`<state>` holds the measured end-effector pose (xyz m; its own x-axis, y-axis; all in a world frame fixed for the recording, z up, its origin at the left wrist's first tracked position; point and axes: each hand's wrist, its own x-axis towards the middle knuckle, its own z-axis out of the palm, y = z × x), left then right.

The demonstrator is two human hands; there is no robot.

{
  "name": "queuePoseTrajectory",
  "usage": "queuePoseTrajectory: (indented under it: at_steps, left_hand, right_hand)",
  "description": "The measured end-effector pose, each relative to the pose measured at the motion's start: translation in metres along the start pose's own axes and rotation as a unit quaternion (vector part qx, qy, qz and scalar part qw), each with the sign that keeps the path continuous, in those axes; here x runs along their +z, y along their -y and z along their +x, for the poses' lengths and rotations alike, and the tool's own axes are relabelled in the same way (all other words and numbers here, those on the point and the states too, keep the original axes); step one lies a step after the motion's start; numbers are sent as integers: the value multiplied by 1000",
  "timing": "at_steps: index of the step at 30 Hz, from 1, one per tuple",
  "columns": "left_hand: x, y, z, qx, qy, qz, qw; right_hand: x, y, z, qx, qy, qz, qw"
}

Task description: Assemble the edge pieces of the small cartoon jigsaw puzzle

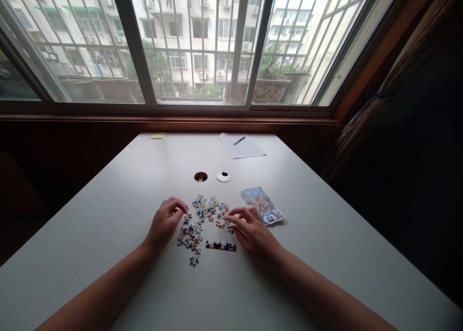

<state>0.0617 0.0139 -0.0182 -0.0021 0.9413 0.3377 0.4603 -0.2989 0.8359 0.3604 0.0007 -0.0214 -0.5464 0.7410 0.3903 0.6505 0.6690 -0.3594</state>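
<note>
The left grip (166, 221) is curled, its hold unclear; the right grip (252, 228) is loosely spread. Puzzle pieces (204, 207) lie between both, a joined strip (221, 246) just left of the right grip.

Single head-worn view: the camera looks from above the near side of the white table (173, 172), facing forward and steeply enough downward to cover the tabletop, yet reaching the window (195, 46) beyond its far edge. The wide field includes that entire edge; the left hand (164, 225) and right hand (253, 232), over the table, are nearer the lens.
</note>
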Motion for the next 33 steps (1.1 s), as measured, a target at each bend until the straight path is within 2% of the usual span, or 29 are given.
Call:
queuePoseTrajectory:
  at_steps: [10, 24, 33]
  left_hand:
    - [0, -4, 1, 0, 3, 21, 1000]
    - [0, -1, 2, -12, 24, 11, 1000]
    - [-1, -3, 2, -17, 28, -5, 999]
  right_hand:
    - [-2, 6, 1, -10, 40, -35, 999]
    - [-3, 5, 2, 15, 6, -15, 1000]
    - [-3, -2, 4, 4, -20, 20, 1000]
